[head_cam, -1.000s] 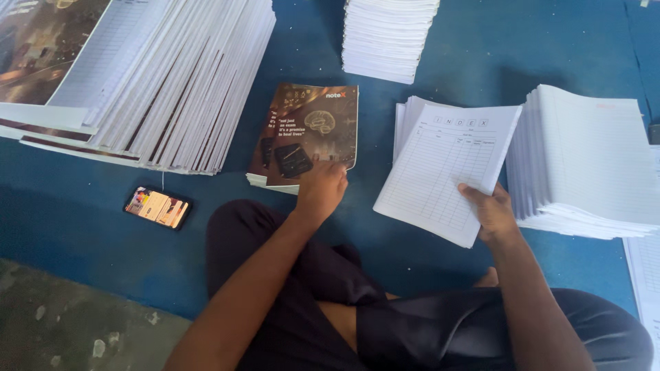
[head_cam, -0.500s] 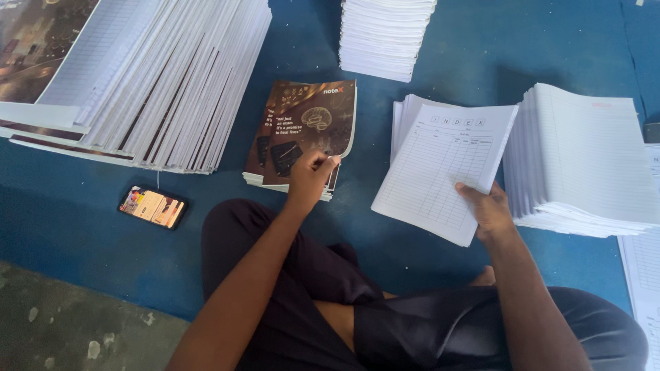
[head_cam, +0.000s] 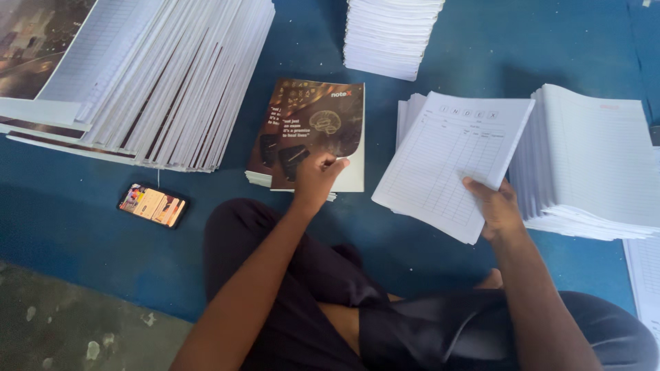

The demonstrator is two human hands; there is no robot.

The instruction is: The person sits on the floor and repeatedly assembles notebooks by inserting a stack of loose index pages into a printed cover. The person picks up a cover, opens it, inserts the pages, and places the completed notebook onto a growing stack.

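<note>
The left hand (head_cam: pixel 317 177) pinches the near edge of a brown printed cover sheet (head_cam: pixel 313 130) lying on a small pile on the blue floor mat (head_cam: pixel 309 41), fingers curled and pressed together, as if to peel the top one free. Its long axis runs away from the person, slightly tilted. The right hand (head_cam: pixel 496 209) pinches a ruled index-page bundle (head_cam: pixel 454 161) at its near right corner, raised above the stack of ruled pages (head_cam: pixel 591 161), top edge pointing away and rightward.
</note>
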